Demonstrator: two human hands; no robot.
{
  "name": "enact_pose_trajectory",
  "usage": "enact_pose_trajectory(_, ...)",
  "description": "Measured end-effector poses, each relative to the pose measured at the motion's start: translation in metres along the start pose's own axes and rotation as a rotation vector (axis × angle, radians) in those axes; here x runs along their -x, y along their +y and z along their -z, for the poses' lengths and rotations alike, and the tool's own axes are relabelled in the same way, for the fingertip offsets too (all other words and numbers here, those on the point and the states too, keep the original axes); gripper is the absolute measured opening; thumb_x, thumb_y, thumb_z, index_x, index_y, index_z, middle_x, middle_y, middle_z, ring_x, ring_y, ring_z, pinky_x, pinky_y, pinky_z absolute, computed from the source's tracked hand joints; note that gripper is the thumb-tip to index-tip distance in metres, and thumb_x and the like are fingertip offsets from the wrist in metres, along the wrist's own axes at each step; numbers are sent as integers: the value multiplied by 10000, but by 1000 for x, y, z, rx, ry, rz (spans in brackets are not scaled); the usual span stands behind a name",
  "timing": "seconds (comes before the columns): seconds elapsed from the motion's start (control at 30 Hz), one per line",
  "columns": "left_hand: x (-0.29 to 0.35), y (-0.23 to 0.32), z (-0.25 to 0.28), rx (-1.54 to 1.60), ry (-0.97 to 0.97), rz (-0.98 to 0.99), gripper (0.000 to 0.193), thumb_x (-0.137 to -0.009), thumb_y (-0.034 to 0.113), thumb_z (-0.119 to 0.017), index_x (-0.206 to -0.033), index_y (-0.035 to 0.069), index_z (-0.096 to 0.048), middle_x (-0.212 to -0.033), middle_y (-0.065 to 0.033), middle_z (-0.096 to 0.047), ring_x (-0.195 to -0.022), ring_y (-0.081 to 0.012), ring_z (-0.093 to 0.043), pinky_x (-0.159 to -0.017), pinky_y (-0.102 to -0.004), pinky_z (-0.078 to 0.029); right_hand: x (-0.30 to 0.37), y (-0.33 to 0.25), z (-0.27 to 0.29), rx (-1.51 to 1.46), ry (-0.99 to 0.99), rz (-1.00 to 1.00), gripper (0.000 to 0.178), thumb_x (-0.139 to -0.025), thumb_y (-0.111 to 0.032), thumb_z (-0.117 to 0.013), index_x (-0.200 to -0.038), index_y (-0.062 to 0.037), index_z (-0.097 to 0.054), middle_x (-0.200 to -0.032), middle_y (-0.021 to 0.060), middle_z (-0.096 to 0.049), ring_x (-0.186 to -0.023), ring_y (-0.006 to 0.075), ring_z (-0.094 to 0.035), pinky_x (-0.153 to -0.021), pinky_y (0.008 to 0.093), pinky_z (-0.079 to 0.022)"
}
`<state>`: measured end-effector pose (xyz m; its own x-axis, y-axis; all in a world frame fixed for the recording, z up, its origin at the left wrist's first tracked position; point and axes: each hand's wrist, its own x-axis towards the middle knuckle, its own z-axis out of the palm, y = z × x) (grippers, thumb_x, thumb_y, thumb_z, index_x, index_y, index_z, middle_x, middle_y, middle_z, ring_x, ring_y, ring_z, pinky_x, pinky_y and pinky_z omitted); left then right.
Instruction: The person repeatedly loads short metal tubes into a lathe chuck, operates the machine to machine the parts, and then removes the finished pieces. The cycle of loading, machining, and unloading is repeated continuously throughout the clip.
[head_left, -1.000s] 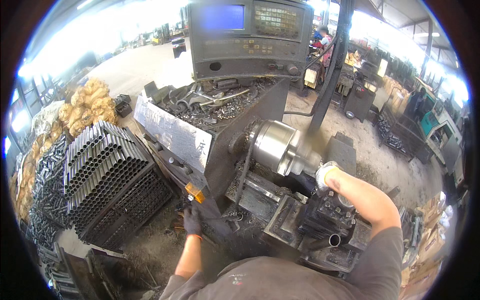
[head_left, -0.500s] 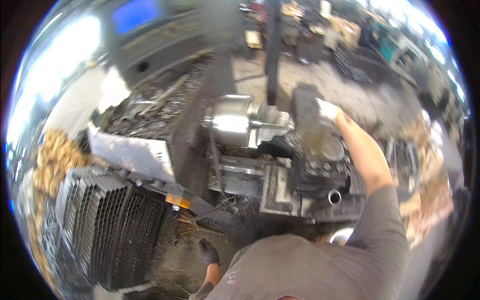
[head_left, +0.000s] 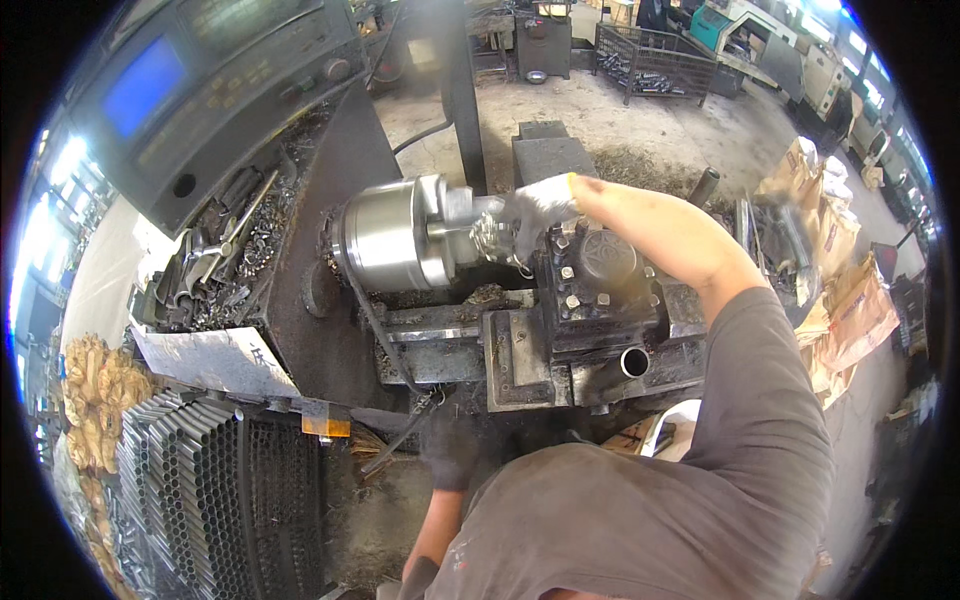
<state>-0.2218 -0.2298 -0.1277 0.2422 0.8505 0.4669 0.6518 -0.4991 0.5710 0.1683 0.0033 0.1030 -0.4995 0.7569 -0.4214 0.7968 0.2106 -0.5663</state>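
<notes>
My right hand [head_left: 548, 197], in a white glove, reaches over the black tool post [head_left: 602, 280] of a lathe. Its fingers point toward the shiny metal chuck [head_left: 385, 240]; they are blurred, and what they hold cannot be made out. Between glove and chuck jaws lies a bright, tangled-looking silvery patch [head_left: 492, 235], perhaps metal shavings. My left hand [head_left: 450, 450], in a dark glove, is low in front of the lathe bed, beside a thin dark rod [head_left: 400, 442]. Shadow and blur hide its fingers.
A rack of stacked metal tubes [head_left: 185, 480] stands at the lower left. Behind it, a tray [head_left: 215, 355] holds tools and metal chips below a control panel with a blue screen [head_left: 145, 85]. A short open tube [head_left: 634, 362] stands upright by the tool post. Paper sacks [head_left: 850, 310] sit at right.
My right hand has moved from the tool post's far side toward the chuck. My left hand has risen from near the floor brush toward the lathe bed. The view has shifted.
</notes>
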Motion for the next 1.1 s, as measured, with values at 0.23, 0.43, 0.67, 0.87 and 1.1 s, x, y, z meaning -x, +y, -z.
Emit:
enact_pose_trajectory(0.23, -156, 59, -58, -305, -492, -268, 326, -966, 315, -637, -1159, 60, -699, -1137, -194, -695, -1071, -412, -672, -951, -556, -519, 24, 116, 52, 557, 565, -676, 438, -843, -390, -767, -1137, -68, -794, -1087, 224, -772, -1009, 350, -756, -815, 459, -605)
enact_pose_trajectory(0.43, -136, 66, -41, -93, -309, -152, 345, -879, 213, -761, -1196, 107, -677, -1265, -123, -700, -1124, -368, -688, -929, -513, -573, -35, 74, 3, 20, 151, -216, 399, -891, -392, -816, -1075, -40, -788, -949, 89, -784, -825, 187, -727, -658, 384, -578)
enact_pose_trajectory(0.67, -147, 94, -19, -53, 16, -357, 481, -798, 187, -819, -1241, 76, -667, -1277, -151, -668, -1166, -366, -660, -1006, -508, -554, -89, 122, 15, 764, -171, 447, 290, -927, -280, -721, -1016, -13, -787, -887, 188, -749, -781, 344, -709, -698, 446, -557)
enact_pose_trajectory(0.87, -250, 116, -47, -310, 2, -578, 582, -812, 219, -789, -1334, 35, -610, -1405, -221, -577, -1363, -396, -525, -1222, -600, -354, -98, 178, 17, 516, -221, 405, 325, -1041, -233, -603, -1211, -6, -761, -1049, 194, -764, -1030, 279, -725, -922, 393, -568)
enact_pose_trajectory(1.1, -349, 146, -71, -505, -59, -552, 810, -861, 466, -773, -1531, 117, -479, -1557, -214, -519, -1421, -399, -508, -1230, -552, -341, 71, 126, 13, 433, 520, -353, 361, -783, -298, -805, -1015, -22, -792, -943, 231, -768, -874, 381, -744, -770, 466, -579)
